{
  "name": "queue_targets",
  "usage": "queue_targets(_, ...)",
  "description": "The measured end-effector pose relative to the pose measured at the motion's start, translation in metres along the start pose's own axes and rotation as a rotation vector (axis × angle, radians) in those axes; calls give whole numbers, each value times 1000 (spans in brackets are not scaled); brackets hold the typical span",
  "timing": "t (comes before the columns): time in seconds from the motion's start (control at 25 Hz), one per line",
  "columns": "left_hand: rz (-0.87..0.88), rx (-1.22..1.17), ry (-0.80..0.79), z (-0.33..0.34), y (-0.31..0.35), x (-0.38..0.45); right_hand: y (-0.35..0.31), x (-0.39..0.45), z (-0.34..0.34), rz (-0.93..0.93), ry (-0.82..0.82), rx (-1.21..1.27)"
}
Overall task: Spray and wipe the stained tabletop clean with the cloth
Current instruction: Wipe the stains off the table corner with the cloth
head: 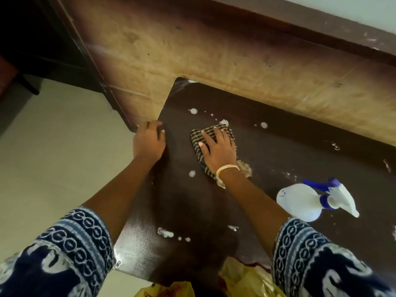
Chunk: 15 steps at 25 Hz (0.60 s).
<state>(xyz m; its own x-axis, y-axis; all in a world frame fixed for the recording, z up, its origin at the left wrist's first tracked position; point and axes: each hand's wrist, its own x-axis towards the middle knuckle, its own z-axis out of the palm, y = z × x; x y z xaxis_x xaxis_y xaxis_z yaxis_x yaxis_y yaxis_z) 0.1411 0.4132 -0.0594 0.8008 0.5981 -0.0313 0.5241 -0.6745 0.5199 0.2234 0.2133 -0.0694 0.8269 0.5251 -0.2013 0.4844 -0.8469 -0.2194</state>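
The right hand (217, 150) is pressing flat, fingers spread, on the striped cloth (211, 144) mid-tabletop (278, 151); the left hand (149, 142) is resting open at the left edge, the spray bottle (300, 201) lying to the right.

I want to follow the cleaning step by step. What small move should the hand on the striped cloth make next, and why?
Probably the right hand, pressing flat on the dark striped cloth, should slide forward: white foam blobs lie just beyond the cloth's far edge on the dark brown tabletop. The left hand rests at the table's edge, and the white-and-blue spray bottle lies set down.
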Motion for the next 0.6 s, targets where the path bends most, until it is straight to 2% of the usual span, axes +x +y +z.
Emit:
queue_targets(0.08, -76, -7, 18, 9, -21, -11, -1, -3, 22, 24, 59, -77)
queue_targets(0.2, -231, -79, -70, 25, -39, -23, -8, 13, 27, 12, 51, -89)
queue_targets(0.28, -216, -32, -112, 28, -42, -29, -12, 37, 24, -1, 67, -97)
queue_targets(0.44, -178, 54, -107, 29, -43, -31, -52, 80, 29, 163, 67, -56)
queue_targets(0.52, -174, 93, -90, 28, -40, -32, -86, 83, 36, 55, 50, -67)
queue_targets(0.6, -165, 101, -82, 27, -38, -32, -105, 84, 39, -178, 12, -92)
